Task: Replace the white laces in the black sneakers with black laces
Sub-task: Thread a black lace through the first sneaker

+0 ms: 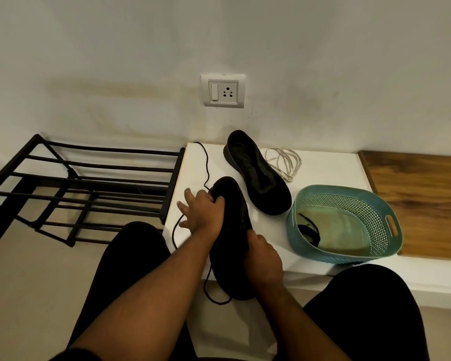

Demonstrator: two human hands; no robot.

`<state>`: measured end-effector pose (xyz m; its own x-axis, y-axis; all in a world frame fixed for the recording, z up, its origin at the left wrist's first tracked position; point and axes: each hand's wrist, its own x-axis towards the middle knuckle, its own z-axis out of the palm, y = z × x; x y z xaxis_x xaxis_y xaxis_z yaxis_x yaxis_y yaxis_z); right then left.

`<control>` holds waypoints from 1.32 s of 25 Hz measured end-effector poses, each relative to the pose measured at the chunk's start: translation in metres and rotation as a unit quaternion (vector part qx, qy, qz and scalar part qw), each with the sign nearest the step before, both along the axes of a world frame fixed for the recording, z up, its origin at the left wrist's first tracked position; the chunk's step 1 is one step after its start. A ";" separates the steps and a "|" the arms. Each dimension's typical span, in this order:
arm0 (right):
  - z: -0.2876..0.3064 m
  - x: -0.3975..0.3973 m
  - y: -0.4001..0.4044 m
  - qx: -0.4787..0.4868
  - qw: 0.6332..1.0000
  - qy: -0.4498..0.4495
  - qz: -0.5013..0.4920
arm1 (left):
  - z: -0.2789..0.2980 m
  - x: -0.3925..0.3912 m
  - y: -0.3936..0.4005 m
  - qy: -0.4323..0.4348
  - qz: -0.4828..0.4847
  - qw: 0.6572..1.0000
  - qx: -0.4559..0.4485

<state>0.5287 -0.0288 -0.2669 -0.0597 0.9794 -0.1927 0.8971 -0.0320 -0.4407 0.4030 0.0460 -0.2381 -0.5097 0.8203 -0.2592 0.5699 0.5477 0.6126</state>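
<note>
I hold a black sneaker over the front edge of the white ledge. My left hand grips its far end, thumb over the top. My right hand grips its near right side. A black lace runs from this sneaker back across the ledge, and another stretch loops below it near my knees. The second black sneaker lies unlaced on the ledge behind. The white laces sit in a loose bundle to its right.
A teal perforated basket with another black lace inside stands at the right of the ledge. A black metal shoe rack lies to the left. A wooden surface adjoins the ledge on the right. A wall socket is above.
</note>
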 end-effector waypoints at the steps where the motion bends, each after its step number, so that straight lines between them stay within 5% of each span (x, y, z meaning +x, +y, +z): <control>1: 0.000 0.000 0.000 -0.001 1.000 0.001 0.001 | 0.004 -0.006 0.008 0.015 -0.024 0.999 -0.021; 6: 0.003 -0.001 0.000 -0.004 1.000 0.013 -0.001 | 0.033 -0.020 0.035 0.113 -0.159 0.976 -0.098; 12: 0.003 -0.001 0.001 -0.004 1.000 0.028 -0.005 | 0.084 -0.002 0.080 0.097 -0.126 0.981 0.115; 15: 0.003 0.003 -0.002 -0.019 0.998 0.048 -0.020 | 0.080 -0.015 0.089 0.046 -0.134 0.989 0.044; 18: 0.008 0.010 -0.003 -0.025 0.997 0.072 -0.024 | 0.056 -0.019 0.025 -0.034 -0.091 0.992 0.082; 21: 0.015 0.011 -0.003 -0.029 0.995 0.093 -0.030 | 0.019 -0.007 -0.080 -0.163 -0.097 0.978 -0.085; 26: 0.019 0.015 -0.014 -0.052 0.990 0.119 -0.062 | -0.030 -0.016 -0.098 -0.078 -0.070 0.989 -0.103; 29: 0.024 0.018 -0.029 -0.117 0.953 0.259 -0.104 | -0.032 -0.016 -0.103 -0.269 0.052 0.954 -0.125; 33: 0.035 0.018 -0.036 -0.194 0.825 0.483 -0.219 | -0.031 -0.012 -0.115 -0.414 0.143 0.893 -0.100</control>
